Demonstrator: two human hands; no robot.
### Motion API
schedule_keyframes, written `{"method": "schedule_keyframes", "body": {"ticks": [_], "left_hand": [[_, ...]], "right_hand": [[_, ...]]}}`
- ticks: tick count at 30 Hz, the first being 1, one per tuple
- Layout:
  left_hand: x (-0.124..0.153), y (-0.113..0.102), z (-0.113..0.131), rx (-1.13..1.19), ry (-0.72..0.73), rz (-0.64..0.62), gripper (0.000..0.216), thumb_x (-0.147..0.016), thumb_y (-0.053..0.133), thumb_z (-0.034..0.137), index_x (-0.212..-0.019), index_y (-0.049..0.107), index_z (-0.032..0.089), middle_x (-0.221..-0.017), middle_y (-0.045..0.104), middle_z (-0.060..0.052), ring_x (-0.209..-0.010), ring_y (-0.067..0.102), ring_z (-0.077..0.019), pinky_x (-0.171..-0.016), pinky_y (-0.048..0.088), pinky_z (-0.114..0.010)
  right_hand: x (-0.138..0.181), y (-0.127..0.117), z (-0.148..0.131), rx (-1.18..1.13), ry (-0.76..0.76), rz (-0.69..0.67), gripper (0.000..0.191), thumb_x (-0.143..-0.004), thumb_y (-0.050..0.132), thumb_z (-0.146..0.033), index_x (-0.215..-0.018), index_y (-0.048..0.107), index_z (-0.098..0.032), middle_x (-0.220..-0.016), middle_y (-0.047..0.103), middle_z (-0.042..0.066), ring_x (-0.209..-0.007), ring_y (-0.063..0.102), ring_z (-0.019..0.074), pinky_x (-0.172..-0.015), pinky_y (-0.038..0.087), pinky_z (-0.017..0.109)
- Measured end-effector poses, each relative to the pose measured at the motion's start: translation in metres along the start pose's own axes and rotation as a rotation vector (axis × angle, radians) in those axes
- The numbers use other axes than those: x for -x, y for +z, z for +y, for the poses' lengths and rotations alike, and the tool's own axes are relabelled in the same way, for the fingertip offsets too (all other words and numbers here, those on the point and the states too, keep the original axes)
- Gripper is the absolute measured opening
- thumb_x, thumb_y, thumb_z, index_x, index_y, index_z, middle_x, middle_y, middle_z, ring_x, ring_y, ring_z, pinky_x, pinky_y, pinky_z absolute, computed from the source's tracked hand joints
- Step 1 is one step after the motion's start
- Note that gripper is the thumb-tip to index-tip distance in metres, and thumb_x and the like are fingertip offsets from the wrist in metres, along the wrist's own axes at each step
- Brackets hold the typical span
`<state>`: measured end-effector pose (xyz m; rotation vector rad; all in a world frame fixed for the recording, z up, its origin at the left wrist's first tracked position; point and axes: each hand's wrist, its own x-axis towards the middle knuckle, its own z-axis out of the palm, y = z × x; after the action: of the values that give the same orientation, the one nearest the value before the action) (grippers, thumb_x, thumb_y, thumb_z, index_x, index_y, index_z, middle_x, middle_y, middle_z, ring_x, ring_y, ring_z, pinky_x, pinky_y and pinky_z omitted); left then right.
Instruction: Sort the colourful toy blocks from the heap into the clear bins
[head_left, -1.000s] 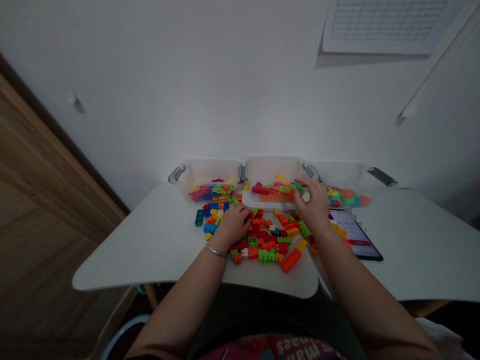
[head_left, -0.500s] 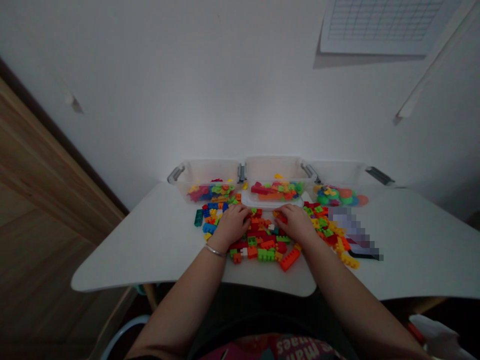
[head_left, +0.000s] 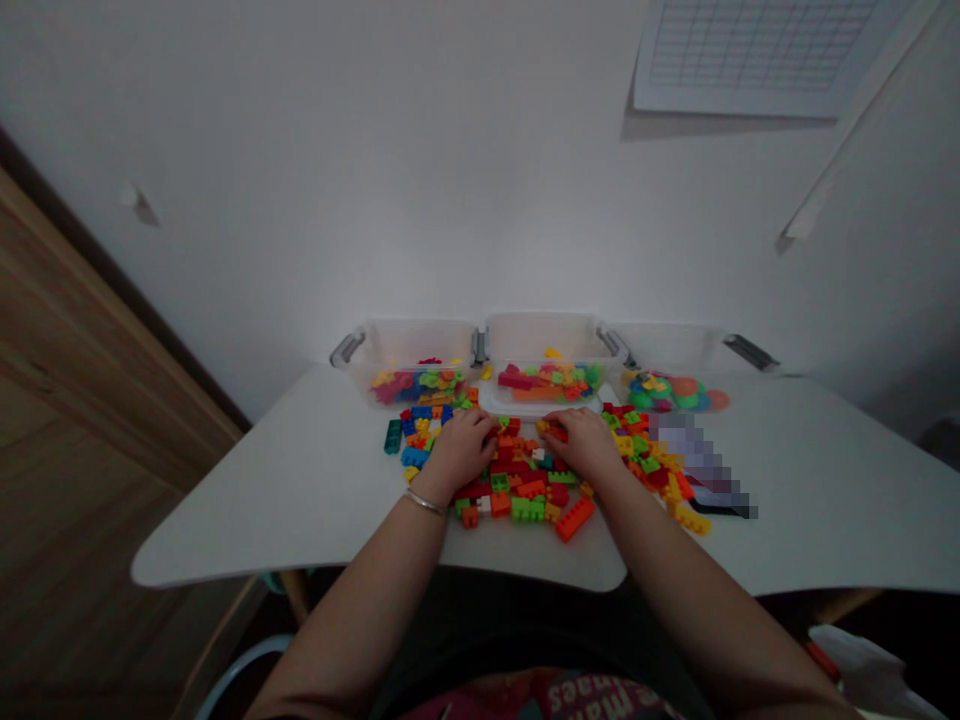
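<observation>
Colourful toy building blocks (head_left: 511, 467) lie in a loose heap at the front middle of the white table. My left hand (head_left: 466, 445), with a silver bangle at its wrist, rests on the left part of the heap. Its fingers are curled, and what lies under them is hidden. On the right side of the heap, my right hand (head_left: 583, 440) has its fingers bent round an orange-red building block (head_left: 556, 433). Between the hands are red, orange, green and white blocks. A long orange block (head_left: 575, 520) lies nearest me, and a dark green block (head_left: 393, 436) sits at the far left.
Three clear plastic boxes with grey handles stand along the wall: a left box (head_left: 416, 340), a middle box (head_left: 544, 335) and a right box (head_left: 675, 345), each holding coloured pieces. A white lid (head_left: 517, 408) lies before the middle one. A blurred phone-like object (head_left: 701, 465) is at right.
The whole view has shifted slightly, so everything sits a little further left. Both hands keep nearly the same place and pose over the blocks.
</observation>
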<state>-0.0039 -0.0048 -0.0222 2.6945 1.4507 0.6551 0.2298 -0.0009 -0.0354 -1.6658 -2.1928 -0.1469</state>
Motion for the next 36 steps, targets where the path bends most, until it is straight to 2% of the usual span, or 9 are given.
{"method": "schedule_keyframes", "body": {"ticks": [7, 16, 20, 23, 25, 30, 36], "left_hand": [[-0.001, -0.001, 0.002, -0.008, 0.001, 0.000, 0.022, -0.085, 0.053, 0.016, -0.104, 0.064, 0.018, -0.107, 0.065, -0.009, -0.103, 0.057, -0.0244, -0.095, 0.047, -0.041], [-0.002, -0.001, 0.002, -0.002, -0.006, -0.003, 0.021, -0.085, 0.052, 0.016, -0.103, 0.064, 0.019, -0.107, 0.064, -0.008, -0.103, 0.057, -0.0229, -0.095, 0.046, -0.039], [-0.002, 0.000, 0.003, -0.004, -0.004, -0.004, 0.022, -0.086, 0.053, 0.017, -0.104, 0.064, 0.018, -0.108, 0.064, -0.008, -0.104, 0.056, -0.0233, -0.097, 0.046, -0.039], [-0.002, 0.000, 0.003, 0.011, -0.010, -0.004, 0.021, -0.085, 0.053, 0.016, -0.103, 0.064, 0.019, -0.108, 0.065, -0.008, -0.103, 0.057, -0.0230, -0.096, 0.046, -0.040], [-0.003, 0.000, 0.003, 0.020, -0.008, -0.001, 0.021, -0.085, 0.053, 0.016, -0.103, 0.064, 0.019, -0.108, 0.064, -0.008, -0.103, 0.057, -0.0227, -0.096, 0.047, -0.040], [-0.003, 0.002, 0.000, 0.008, 0.003, 0.002, 0.021, -0.085, 0.053, 0.017, -0.104, 0.064, 0.019, -0.107, 0.064, -0.008, -0.102, 0.056, -0.0232, -0.095, 0.047, -0.040], [-0.002, 0.002, 0.000, -0.001, 0.003, -0.002, 0.021, -0.086, 0.053, 0.018, -0.104, 0.064, 0.019, -0.108, 0.064, -0.008, -0.103, 0.057, -0.0233, -0.096, 0.046, -0.039]], "right_hand": [[-0.004, -0.001, -0.003, 0.031, -0.022, 0.000, 0.023, -0.085, 0.061, -0.040, -0.096, 0.069, -0.022, -0.098, 0.072, 0.007, -0.098, 0.061, 0.0253, -0.086, 0.043, 0.036], [-0.010, -0.002, -0.014, 0.103, -0.048, -0.015, 0.012, -0.082, 0.064, -0.034, -0.083, 0.066, -0.022, -0.085, 0.071, 0.008, -0.089, 0.062, 0.0242, -0.080, 0.042, 0.035], [-0.011, 0.002, -0.010, 0.000, -0.045, -0.003, 0.015, -0.083, 0.061, -0.030, -0.094, 0.066, -0.021, -0.089, 0.071, 0.007, -0.091, 0.062, 0.0238, -0.081, 0.044, 0.034], [-0.009, 0.004, -0.006, -0.088, -0.097, 0.093, 0.028, -0.085, 0.057, -0.027, -0.111, 0.064, -0.020, -0.103, 0.071, 0.008, -0.097, 0.061, 0.0239, -0.087, 0.044, 0.035], [-0.008, 0.005, -0.005, -0.145, -0.143, 0.173, 0.031, -0.086, 0.054, -0.025, -0.115, 0.063, -0.020, -0.107, 0.070, 0.008, -0.099, 0.061, 0.0237, -0.089, 0.045, 0.036], [-0.004, 0.001, -0.005, -0.328, -0.172, 0.325, 0.023, -0.088, 0.051, -0.021, -0.106, 0.065, -0.021, -0.103, 0.070, 0.008, -0.099, 0.062, 0.0211, -0.090, 0.048, 0.035], [-0.018, -0.030, 0.004, -0.366, -0.049, 0.730, 0.017, -0.085, 0.054, -0.027, -0.098, 0.064, -0.022, -0.099, 0.064, 0.010, -0.100, 0.059, 0.0228, -0.092, 0.049, 0.041]]}}
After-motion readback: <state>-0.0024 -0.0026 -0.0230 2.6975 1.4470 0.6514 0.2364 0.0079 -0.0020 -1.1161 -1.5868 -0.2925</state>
